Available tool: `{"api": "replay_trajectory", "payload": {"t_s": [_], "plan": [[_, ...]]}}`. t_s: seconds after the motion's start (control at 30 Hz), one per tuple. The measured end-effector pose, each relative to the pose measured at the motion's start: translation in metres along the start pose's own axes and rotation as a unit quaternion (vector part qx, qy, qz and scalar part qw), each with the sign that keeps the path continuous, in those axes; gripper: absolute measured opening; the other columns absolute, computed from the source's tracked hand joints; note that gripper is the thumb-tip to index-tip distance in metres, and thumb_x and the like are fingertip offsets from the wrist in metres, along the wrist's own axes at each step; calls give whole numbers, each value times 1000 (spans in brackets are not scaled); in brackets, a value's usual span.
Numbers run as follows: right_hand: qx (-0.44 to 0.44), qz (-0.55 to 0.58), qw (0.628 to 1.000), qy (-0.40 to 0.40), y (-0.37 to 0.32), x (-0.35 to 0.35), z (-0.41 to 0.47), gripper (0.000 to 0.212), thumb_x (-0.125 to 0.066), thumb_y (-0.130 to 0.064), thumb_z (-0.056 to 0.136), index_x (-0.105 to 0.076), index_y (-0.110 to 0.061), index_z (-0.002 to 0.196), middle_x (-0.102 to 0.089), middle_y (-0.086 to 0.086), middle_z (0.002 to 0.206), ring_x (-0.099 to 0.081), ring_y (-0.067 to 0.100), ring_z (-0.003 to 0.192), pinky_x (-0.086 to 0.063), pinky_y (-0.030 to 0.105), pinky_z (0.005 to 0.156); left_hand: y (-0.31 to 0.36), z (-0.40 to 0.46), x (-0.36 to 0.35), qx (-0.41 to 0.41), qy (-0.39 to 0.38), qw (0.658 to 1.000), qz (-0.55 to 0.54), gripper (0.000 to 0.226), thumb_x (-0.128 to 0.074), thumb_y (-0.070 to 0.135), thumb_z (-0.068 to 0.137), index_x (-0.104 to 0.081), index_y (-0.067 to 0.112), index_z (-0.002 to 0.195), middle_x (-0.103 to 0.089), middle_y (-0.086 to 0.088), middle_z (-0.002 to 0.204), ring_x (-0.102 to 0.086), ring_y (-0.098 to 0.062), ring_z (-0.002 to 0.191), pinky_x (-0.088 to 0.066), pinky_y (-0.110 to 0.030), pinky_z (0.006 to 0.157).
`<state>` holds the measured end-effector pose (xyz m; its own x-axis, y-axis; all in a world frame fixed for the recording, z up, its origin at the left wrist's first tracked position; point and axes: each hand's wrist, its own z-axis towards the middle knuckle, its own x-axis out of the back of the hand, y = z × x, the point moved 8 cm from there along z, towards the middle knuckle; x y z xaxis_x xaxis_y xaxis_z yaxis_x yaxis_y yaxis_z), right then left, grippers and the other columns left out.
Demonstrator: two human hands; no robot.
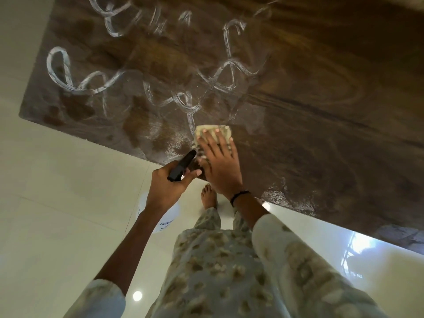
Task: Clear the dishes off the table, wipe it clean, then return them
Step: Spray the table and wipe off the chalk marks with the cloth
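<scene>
A dark wooden table (298, 111) fills the upper part of the view, with no dishes on it. White foamy squiggles of cleaner (96, 88) lie across its left and middle. My right hand (220, 161) presses flat, fingers spread, on a folded patterned cloth (212, 130) near the table's front edge. My left hand (169, 184) sits just left of it, off the table edge, closed around the black trigger head of a spray bottle (181, 166). The bottle's white body (165, 216) hangs below my wrist, mostly hidden.
The table's front edge (114, 138) runs diagonally from left down to the right. Glossy cream floor tiles (57, 203) lie below it. My bare foot (208, 196) and patterned trousers stand close against the edge.
</scene>
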<state>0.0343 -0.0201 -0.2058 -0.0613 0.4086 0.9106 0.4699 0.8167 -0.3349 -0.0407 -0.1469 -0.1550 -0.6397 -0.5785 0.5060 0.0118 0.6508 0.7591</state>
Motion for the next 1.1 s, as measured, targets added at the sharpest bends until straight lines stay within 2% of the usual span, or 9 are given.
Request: {"api": "replay_trajectory", "payload": {"t_s": [0.13,0.2,0.27,0.33,0.47,0.53,0.63,0.8,1.1], "plan": [[100,-4,995,-19,-19,-13,-32,45,-27,-35,101,-43,-22,141,-36,0,153,-23,23,145,-17,46,119,2,10,-2,10,-13,1000,-7,32,-81,39,68,-66,12,77,-64,-8,65,-48,-17,52,-44,-23,57],[119,-34,992,-24,3,-15,-54,47,-34,-37,98,-39,-25,144,-35,-1,153,-25,23,144,-18,46,118,6,16,-5,16,-21,999,-24,34,-82,37,67,-68,8,79,-66,-5,66,-58,-17,58,-49,-23,62],[89,-46,995,-15,39,-7,-68,55,-36,-38,97,-25,-27,149,-25,-2,156,-21,23,146,-14,46,118,15,21,-11,21,-33,998,-42,32,-82,36,67,-69,10,80,-67,2,68,-61,-7,62,-49,-17,64],[26,-47,998,-10,79,6,-74,57,-34,-38,97,-17,-29,151,-18,-3,158,-12,21,148,-11,46,119,27,26,-22,22,-55,998,-37,31,-81,38,67,-70,12,78,-67,4,68,-61,-2,62,-49,-18,64],[-110,-14,994,23,138,37,-67,54,-27,-40,99,-19,-31,151,-20,-4,159,-8,17,148,-10,43,120,54,37,-49,-3,-105,994,-11,47,-78,53,64,-67,11,80,-67,-3,68,-65,-15,65,-55,-36,67],[-139,-8,990,35,146,44,-63,53,-27,-40,99,-22,-29,151,-19,-5,159,-7,16,149,-10,43,120,68,43,-63,-17,-121,993,2,46,-78,52,66,-66,10,81,-64,0,65,-63,-15,63,-54,-34,64],[-139,-5,989,38,145,42,-62,54,-27,-39,100,-20,-28,152,-16,-5,159,-5,16,149,-11,45,120,81,51,-81,-17,-132,991,32,41,-78,44,71,-67,5,77,-64,-1,64,-62,-15,62,-47,-27,61],[-132,6,991,30,147,41,-61,54,-22,-42,100,-21,-27,151,-16,-4,160,-8,19,149,-12,47,119,90,56,-103,-17,-158,981,112,43,-74,52,71,-59,13,71,-61,-2,64,-66,-27,69,-54,-37,67],[-110,0,994,24,169,57,-35,54,-23,-41,100,-19,-28,152,-16,-4,160,-7,19,149,-11,46,120,76,67,-82,28,-107,987,114,49,-74,54,69,-66,6,75,-66,-8,67,-65,-22,62,-56,-37,64]]}}
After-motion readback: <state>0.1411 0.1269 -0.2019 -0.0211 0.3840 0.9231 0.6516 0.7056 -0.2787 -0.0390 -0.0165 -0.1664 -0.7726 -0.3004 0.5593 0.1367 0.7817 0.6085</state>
